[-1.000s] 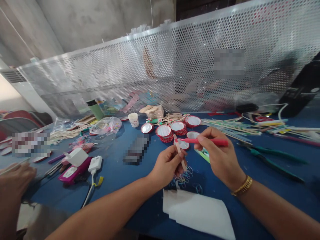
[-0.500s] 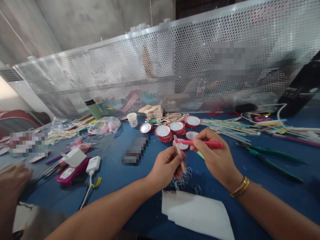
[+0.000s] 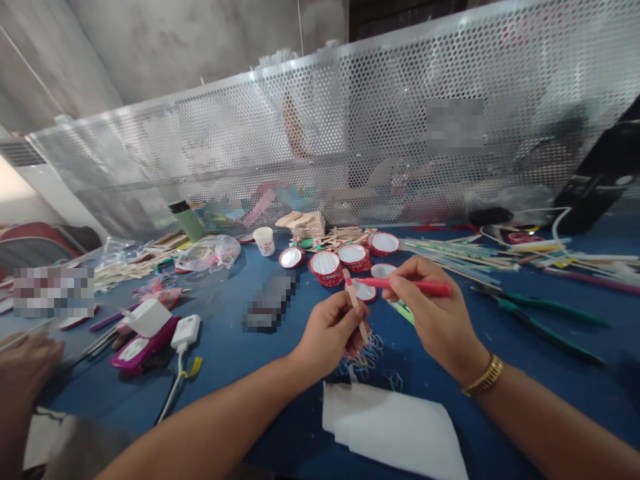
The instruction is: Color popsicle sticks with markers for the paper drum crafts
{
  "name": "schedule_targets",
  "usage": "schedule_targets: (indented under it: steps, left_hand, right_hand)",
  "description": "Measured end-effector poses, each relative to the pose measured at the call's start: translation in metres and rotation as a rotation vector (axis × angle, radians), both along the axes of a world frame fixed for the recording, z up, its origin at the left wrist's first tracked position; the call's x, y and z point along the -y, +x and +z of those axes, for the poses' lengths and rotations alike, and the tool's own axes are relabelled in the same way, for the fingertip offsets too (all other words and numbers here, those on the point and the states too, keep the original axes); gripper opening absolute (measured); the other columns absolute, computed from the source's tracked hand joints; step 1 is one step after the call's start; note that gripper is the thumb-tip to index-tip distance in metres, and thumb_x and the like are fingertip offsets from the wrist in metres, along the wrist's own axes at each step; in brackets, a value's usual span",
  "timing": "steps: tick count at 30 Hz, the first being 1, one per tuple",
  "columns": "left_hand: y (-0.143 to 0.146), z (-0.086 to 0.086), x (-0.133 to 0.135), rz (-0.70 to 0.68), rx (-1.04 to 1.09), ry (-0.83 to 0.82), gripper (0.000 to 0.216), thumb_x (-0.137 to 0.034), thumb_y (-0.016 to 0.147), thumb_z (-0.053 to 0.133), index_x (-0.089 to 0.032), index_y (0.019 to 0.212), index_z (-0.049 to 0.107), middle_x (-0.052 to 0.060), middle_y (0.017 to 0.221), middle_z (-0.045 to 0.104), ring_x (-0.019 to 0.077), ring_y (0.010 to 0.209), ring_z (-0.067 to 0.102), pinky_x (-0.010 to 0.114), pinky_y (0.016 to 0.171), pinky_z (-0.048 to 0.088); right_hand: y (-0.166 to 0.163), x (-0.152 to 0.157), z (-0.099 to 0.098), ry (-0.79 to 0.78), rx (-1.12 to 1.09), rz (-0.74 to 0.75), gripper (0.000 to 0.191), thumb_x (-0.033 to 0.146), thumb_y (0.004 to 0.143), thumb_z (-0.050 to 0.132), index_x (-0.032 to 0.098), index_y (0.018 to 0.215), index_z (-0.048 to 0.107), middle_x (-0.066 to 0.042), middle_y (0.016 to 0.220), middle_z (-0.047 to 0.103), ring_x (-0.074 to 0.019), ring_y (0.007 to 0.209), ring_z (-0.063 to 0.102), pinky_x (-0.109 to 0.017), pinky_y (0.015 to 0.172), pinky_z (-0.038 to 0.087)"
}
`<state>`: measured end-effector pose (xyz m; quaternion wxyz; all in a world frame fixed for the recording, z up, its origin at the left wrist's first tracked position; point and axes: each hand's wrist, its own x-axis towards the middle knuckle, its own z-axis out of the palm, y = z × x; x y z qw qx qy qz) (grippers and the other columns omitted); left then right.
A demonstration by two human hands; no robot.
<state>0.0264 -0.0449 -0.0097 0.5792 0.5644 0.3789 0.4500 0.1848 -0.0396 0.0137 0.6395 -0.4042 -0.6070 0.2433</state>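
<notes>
Between the thumb and fingers of my left hand [image 3: 327, 327] is a flat wooden craft stick [image 3: 355, 297], tilted upright, with red colour at its upper end. My right hand [image 3: 440, 323] pinches a red marker [image 3: 433, 288] held level, its tip pointing left and close to the stick's red end; whether they touch I cannot tell. Just beyond my hands stand stacks of round white discs with red patterned rims [image 3: 326, 263]. Thin coloured loops, like rubber bands [image 3: 373, 353], lie under my left hand. Nearer to me is a white sheet [image 3: 390, 427].
A pixelated dark flat object [image 3: 270, 300] lies left of my hands. Farther left are chargers [image 3: 150, 317] and another person's hand [image 3: 30, 357]. A paper cup [image 3: 264, 241] and green bottle [image 3: 187, 221] stand behind. Green-handled pliers [image 3: 545, 323] lie right. A perforated metal screen [image 3: 240, 147] closes the back.
The marker and right hand have shifted slightly, the marker's tail now a little farther right. The stick's top has moved slightly left. Both hands keep their hold.
</notes>
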Motion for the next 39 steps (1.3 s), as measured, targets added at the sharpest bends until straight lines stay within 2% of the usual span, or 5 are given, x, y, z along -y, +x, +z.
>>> schedule_targets:
  steps: [9, 14, 19, 25, 39]
  left_hand:
    - [0.0008, 0.0032, 0.0023, 0.012, -0.041, 0.0, 0.042, -0.057, 0.078, 0.066, -0.018, 0.079, 0.052, -0.004, 0.056, 0.056, 0.0053, 0.037, 0.046, 0.015, 0.033, 0.034]
    - [0.001, 0.0034, 0.0023, 0.001, -0.036, 0.0, 0.042, -0.057, 0.077, 0.067, -0.018, 0.08, 0.053, -0.004, 0.057, 0.057, 0.0054, 0.039, 0.047, 0.015, 0.035, 0.036]
    - [0.0008, 0.0025, 0.0027, 0.009, -0.044, -0.005, 0.042, -0.057, 0.077, 0.067, -0.018, 0.082, 0.053, -0.005, 0.056, 0.056, 0.0055, 0.038, 0.046, 0.016, 0.034, 0.034]
    - [0.0009, 0.0024, 0.0022, 0.002, -0.058, 0.012, 0.04, -0.055, 0.08, 0.065, -0.018, 0.08, 0.052, -0.004, 0.056, 0.056, 0.0055, 0.038, 0.046, 0.016, 0.035, 0.034]
    - [0.0006, 0.0021, 0.0024, -0.001, -0.065, 0.013, 0.039, -0.055, 0.08, 0.064, -0.017, 0.082, 0.053, -0.004, 0.057, 0.056, 0.0057, 0.038, 0.047, 0.016, 0.035, 0.036]
  right_hand:
    - [0.0014, -0.0013, 0.0005, 0.002, 0.01, -0.019, 0.016, 0.025, 0.084, 0.06, 0.021, 0.069, 0.057, 0.001, 0.062, 0.062, -0.0143, 0.06, 0.057, -0.029, 0.061, 0.044]
    - [0.0004, -0.0009, 0.0005, 0.0, 0.034, 0.026, 0.017, 0.025, 0.084, 0.059, 0.021, 0.068, 0.056, 0.001, 0.064, 0.062, -0.0147, 0.061, 0.058, -0.029, 0.06, 0.045]
    - [0.0009, -0.0021, 0.0006, -0.008, -0.002, -0.011, 0.016, 0.026, 0.084, 0.06, 0.021, 0.069, 0.056, 0.001, 0.062, 0.061, -0.0148, 0.059, 0.057, -0.03, 0.06, 0.045]
    - [0.0007, -0.0017, 0.001, -0.018, 0.052, 0.033, 0.017, 0.026, 0.084, 0.059, 0.021, 0.068, 0.056, 0.0, 0.065, 0.061, -0.0154, 0.062, 0.057, -0.031, 0.062, 0.045]
    - [0.002, -0.0012, 0.0009, -0.016, -0.023, 0.021, 0.016, 0.026, 0.084, 0.06, 0.021, 0.07, 0.056, 0.001, 0.063, 0.061, -0.0148, 0.06, 0.056, -0.03, 0.061, 0.045]
